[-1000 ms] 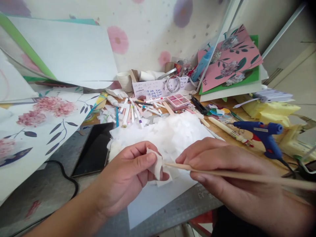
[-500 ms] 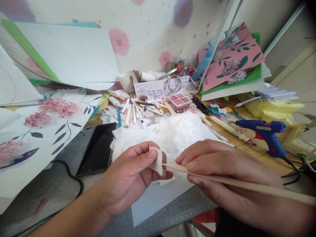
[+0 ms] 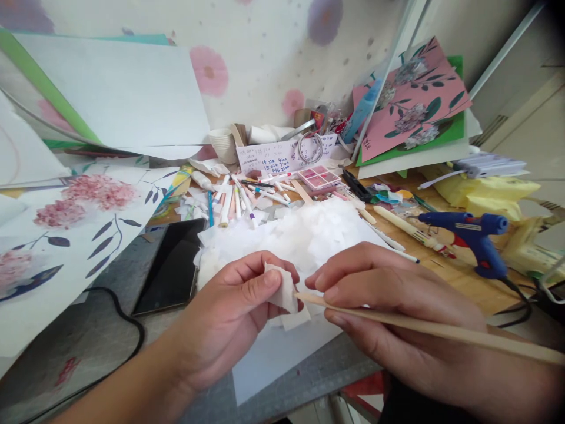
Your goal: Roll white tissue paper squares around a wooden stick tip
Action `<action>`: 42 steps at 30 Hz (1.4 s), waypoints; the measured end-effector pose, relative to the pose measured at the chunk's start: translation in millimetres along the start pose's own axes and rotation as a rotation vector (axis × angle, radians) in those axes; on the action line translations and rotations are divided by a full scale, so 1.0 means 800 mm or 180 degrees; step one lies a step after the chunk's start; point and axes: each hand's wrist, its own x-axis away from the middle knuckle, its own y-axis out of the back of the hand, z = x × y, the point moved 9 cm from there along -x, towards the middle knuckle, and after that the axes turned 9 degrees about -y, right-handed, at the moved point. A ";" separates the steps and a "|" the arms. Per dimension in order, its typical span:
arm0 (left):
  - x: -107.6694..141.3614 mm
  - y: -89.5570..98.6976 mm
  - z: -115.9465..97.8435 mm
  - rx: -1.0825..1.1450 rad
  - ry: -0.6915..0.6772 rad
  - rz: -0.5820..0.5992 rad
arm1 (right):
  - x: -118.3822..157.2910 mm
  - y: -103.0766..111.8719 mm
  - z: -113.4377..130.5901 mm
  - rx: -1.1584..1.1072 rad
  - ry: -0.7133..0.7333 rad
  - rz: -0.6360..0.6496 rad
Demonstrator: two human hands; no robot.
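Note:
My left hand (image 3: 241,309) pinches a small piece of white tissue paper (image 3: 283,290) between thumb and fingers. In my right hand (image 3: 397,312) lies a long pale wooden stick (image 3: 424,328), held like a pen, its tapered tip at the right edge of the tissue piece. Whether the tip touches the paper I cannot tell. Behind both hands, a heap of white tissue pieces (image 3: 315,229) rests on a white sheet of paper (image 3: 260,365).
Left of the heap lies a black phone (image 3: 170,268). Scattered markers (image 3: 233,200) and a pink palette (image 3: 318,176) sit behind. On the right is a blue glue gun (image 3: 477,235) with its cord. A flower picture (image 3: 101,235) spreads across the left side.
The view has shifted slightly. My right hand and the stick have moved a little left, and the tissue piece sits turned slightly more toward the stick's tip.

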 end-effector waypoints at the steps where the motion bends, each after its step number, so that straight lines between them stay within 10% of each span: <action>1: 0.000 0.000 0.000 0.0009 -0.0020 -0.0005 | 0.000 0.000 0.000 -0.0014 -0.0001 -0.0021; 10: 0.002 0.002 -0.004 -0.0194 -0.0202 -0.0038 | -0.001 -0.008 -0.003 -0.0212 -0.0004 -0.0128; 16: 0.009 0.038 -0.040 -0.1650 -0.0899 -0.0791 | -0.002 -0.006 -0.011 -0.0014 -0.0126 -0.0357; 25: 0.001 0.008 -0.031 -0.3288 -0.0593 0.0000 | 0.002 -0.017 -0.015 0.0013 -0.0138 -0.0238; 42: -0.005 0.034 -0.021 -0.1756 -0.0326 -0.0657 | 0.010 0.011 -0.059 -0.0874 -0.0914 -0.0432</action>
